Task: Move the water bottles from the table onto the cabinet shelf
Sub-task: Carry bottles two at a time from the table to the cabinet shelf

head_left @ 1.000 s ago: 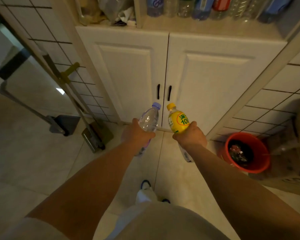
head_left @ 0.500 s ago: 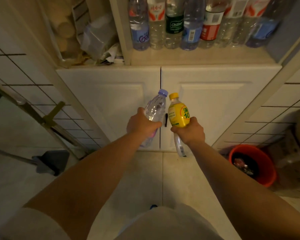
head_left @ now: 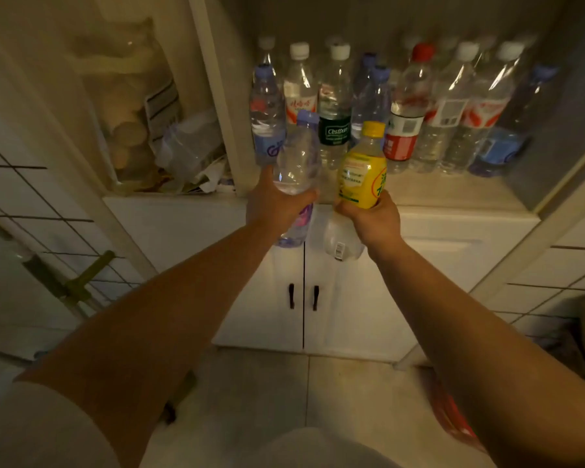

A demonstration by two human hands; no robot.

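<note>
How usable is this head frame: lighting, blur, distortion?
Head view: dim, warm light; the shelved bottles at the back look soft and smeared; wide-angle bending bows the cabinet edges; the clear bottle and yellow bottle in the hands read sharper.

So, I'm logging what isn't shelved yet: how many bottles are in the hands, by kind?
clear bottle with purple cap, in the left hand: 1
yellow-labelled bottle with yellow cap, in the right hand: 1
Total: 2
</note>
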